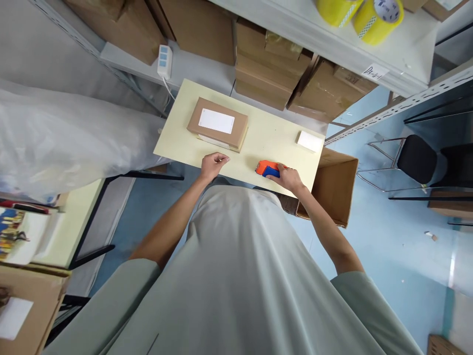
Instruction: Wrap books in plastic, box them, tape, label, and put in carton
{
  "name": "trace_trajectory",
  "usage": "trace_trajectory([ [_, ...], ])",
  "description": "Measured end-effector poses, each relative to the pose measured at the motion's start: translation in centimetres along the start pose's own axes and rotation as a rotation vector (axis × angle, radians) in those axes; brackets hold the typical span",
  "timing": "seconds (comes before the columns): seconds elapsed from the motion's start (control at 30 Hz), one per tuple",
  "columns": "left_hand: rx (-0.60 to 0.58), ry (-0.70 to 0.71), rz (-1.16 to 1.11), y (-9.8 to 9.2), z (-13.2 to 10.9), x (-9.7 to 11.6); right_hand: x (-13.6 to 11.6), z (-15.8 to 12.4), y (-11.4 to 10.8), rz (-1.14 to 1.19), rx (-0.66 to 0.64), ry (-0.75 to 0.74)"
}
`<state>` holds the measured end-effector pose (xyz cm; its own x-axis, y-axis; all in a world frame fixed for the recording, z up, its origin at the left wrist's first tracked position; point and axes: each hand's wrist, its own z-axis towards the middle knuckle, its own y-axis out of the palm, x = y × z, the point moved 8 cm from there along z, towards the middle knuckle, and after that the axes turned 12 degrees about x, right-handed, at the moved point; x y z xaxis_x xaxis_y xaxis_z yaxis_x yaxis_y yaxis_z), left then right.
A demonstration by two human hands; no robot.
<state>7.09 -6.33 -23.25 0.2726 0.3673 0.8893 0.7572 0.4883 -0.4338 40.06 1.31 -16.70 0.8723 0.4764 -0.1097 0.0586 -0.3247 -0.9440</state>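
Note:
My right hand (pixel 289 178) is closed around an orange-and-blue handheld tool (pixel 269 168) at the front edge of the pale yellow table (pixel 273 133). The tool's exact kind is hard to make out. My left hand (pixel 213 166) is at the same edge, thumb and fingers pinched together. Whatever is in that pinch, if anything, is too small to see. Just beyond the left hand lies a closed brown cardboard box (pixel 242 129) with a white label (pixel 216 121) on top. A small white stack (pixel 309 141), perhaps labels, sits near the table's right end.
An open cardboard carton (pixel 334 182) stands against the table's right side. Behind are shelves with large boxes (pixel 268 69), a power strip (pixel 164 62) and yellow tape rolls (pixel 379 19). A big plastic-wrapped bundle (pixel 81 138) borders the left. A black chair (pixel 417 158) is farther right.

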Motion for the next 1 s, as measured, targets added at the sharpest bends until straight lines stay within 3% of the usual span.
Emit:
trace_trajectory([
  [0.2, 0.113, -0.084, -0.078, 0.3, 2.7, -1.1, -1.2, 2.5, 0.2, -0.033, 0.037, 0.008],
  [0.47, 0.131, -0.064, 0.027, -0.5, 4.8, -2.4, -3.4, 3.2, 1.3, -0.038, 0.003, 0.069],
  [1.0, 0.106, -0.102, 0.155, -0.9, 5.1, -0.7, -4.5, 3.4, 2.2, 0.000, -0.016, 0.200],
])
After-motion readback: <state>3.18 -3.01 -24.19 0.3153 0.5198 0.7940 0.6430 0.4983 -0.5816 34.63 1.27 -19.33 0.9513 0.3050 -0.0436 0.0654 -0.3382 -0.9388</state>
